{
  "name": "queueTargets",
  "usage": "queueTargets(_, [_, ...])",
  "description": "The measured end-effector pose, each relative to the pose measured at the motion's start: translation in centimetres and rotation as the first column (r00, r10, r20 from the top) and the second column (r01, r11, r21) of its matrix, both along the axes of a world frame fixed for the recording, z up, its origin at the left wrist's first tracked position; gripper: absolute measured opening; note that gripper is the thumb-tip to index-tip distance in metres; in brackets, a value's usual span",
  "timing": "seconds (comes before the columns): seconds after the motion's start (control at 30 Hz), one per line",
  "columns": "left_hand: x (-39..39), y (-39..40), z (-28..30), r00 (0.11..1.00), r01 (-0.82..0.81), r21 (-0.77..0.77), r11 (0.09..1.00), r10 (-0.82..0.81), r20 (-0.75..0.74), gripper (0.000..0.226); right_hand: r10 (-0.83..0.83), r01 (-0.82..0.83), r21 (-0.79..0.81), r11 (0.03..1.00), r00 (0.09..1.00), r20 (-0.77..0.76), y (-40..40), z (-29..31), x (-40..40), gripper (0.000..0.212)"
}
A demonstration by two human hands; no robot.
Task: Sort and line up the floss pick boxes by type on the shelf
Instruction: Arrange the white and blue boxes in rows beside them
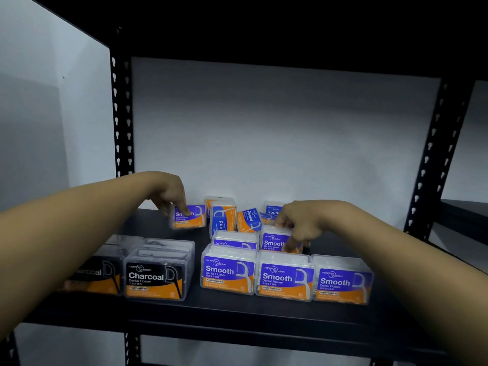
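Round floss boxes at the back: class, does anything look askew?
Yes. One Round box stands on end and another Round box leans tilted beside it, unlike the upright Smooth row in front.

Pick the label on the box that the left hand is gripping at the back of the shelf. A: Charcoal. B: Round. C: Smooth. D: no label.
C: the left hand holds a blue and orange box whose print starts "Sm", matching the Smooth boxes in the front row.
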State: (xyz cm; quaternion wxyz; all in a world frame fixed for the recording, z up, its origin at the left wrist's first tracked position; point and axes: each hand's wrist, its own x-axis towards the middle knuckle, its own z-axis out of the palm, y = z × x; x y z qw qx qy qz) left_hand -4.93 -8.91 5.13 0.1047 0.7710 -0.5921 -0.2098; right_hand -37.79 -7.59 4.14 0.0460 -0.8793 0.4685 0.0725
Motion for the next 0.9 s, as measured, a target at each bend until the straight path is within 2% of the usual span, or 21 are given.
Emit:
queueTargets(0.13, [-0.1,1.4,2.3,1.000,0.028,-0.173,0.984,-0.027,0.007,0.042,0.002,-0.002,0.013,1.000,1.000,0.015,0.2,0.1,-0.1,0.047])
queueTargets(0.3, [-2.3,3.7,5.3,0.995,0.087,-0.420,0.904,-0.055,0.087,0.039,-0.003,0.003,0.018,1.000,1.000,0.029,0.4,0.3,-0.4,0.041])
queueTargets(0.47, [-6.4,5.8,6.6,0.973,0.224,-0.562,0.797,-0.216,0.081,0.037,-0.025,0.027,-0.033,0.999,0.998,0.062,0.9,1.6,-2.4,0.049])
queueTargets(0.57, [-9.0,6.8,6.5,0.939,0.291,-0.594,0.750,-0.343,0.026,0.035,-0.061,0.062,-0.018,0.998,0.996,0.069,1.2,2.7,-4.1,0.048])
queueTargets(0.7, [-12.1,7.4,5.8,0.885,0.377,-0.564,0.735,-0.466,-0.015,0.033,-0.107,0.107,0.012,0.994,0.991,0.082,1.8,3.3,-6.2,0.049])
queueTargets(0.9, [-14.8,6.6,4.0,0.831,0.499,-0.475,0.725,-0.556,0.023,0.037,-0.189,0.176,0.119,0.977,0.975,0.113,2.1,3.0,-8.7,0.049])
